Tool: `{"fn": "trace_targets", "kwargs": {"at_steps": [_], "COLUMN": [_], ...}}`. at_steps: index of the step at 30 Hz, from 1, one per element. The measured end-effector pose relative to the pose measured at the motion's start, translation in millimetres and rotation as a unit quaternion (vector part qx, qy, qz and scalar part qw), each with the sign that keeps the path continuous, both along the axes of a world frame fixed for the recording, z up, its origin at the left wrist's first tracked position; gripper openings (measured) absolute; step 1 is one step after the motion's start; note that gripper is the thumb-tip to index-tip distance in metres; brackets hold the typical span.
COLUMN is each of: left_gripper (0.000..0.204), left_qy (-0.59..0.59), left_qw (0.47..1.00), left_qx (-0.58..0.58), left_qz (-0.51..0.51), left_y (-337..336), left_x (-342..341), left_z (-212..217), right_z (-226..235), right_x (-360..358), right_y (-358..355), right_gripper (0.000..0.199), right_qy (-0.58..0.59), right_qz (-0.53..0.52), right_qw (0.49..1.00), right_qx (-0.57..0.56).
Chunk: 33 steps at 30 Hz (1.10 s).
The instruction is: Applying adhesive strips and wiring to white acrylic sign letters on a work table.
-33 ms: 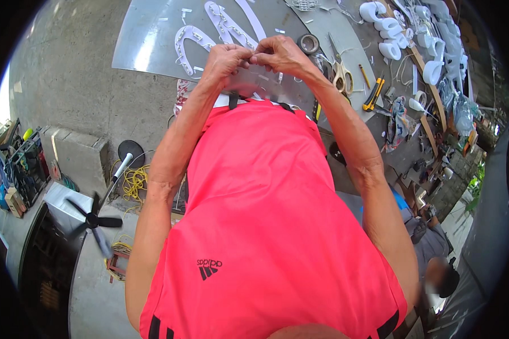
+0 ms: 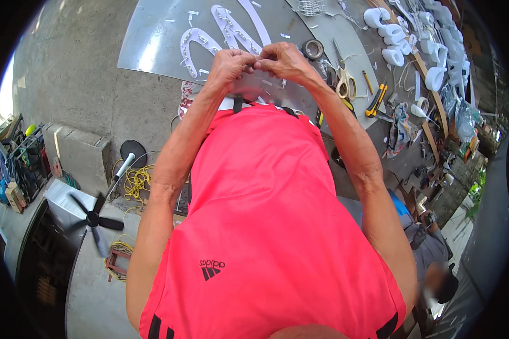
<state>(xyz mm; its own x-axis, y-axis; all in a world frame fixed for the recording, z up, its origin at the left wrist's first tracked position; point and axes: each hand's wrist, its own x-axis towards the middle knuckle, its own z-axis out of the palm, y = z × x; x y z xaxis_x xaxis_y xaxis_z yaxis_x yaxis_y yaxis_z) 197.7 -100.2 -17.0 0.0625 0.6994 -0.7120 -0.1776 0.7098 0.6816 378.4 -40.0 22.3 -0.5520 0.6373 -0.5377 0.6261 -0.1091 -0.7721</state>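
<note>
Pinching together above the near edge of a grey metal sheet (image 2: 152, 51), the left hand (image 2: 230, 63) and the right hand (image 2: 283, 59) meet fingertip to fingertip, both curled tight around something small. What sits between the fingers is too small to make out; it lies right where the two hands touch, over the sheet's near edge. On the sheet, just beyond the hands, lie white cut-out letter shapes (image 2: 220, 31) with small white scraps scattered about them. Right of the sheet, just beside the right hand, rests a roll of tape (image 2: 312, 49), and past it a pair of yellow-handled scissors (image 2: 343, 82). Farther right of the sheet lies a yellow and black utility knife (image 2: 376, 100), with a row of white channel letters (image 2: 393, 39) well beyond it. Nearer than the sheet, the person's pink shirt (image 2: 266, 226) fills the middle of the view. Left of the sheet, on the concrete floor, stand a black fan (image 2: 96, 220) and a coil of yellow cord (image 2: 137, 182).
</note>
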Motion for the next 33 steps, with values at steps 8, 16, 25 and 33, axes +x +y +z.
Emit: {"fn": "trace_targets", "kwargs": {"at_steps": [8,16,25,33], "left_gripper": [0.016,0.015,0.015,0.017], "left_qy": [-0.03,-0.08,-0.08,-0.057], "left_qw": [0.999,0.992,0.986,0.992], "left_qx": [0.011,-0.041,-0.087,-0.054], "left_qz": [0.016,0.092,0.117,0.103], "left_y": [-11.7,-17.9,-20.0,-25.8], "left_x": [-8.6,-12.4,-4.4,4.5], "left_z": [5.7,13.5,12.3,14.9], "right_z": [-5.3,-13.2,-7.1,-23.3], "right_x": [2.1,39.1,10.7,7.4], "right_y": [-15.4,-8.5,-63.2,-72.2], "right_gripper": [0.022,0.021,0.036,0.018], "right_qy": [0.075,-0.123,0.006,0.023], "right_qz": [-0.047,-0.076,-0.028,-0.136], "right_qw": [0.993,0.889,0.951,0.953], "right_qx": [-0.076,0.435,0.309,0.27]}}
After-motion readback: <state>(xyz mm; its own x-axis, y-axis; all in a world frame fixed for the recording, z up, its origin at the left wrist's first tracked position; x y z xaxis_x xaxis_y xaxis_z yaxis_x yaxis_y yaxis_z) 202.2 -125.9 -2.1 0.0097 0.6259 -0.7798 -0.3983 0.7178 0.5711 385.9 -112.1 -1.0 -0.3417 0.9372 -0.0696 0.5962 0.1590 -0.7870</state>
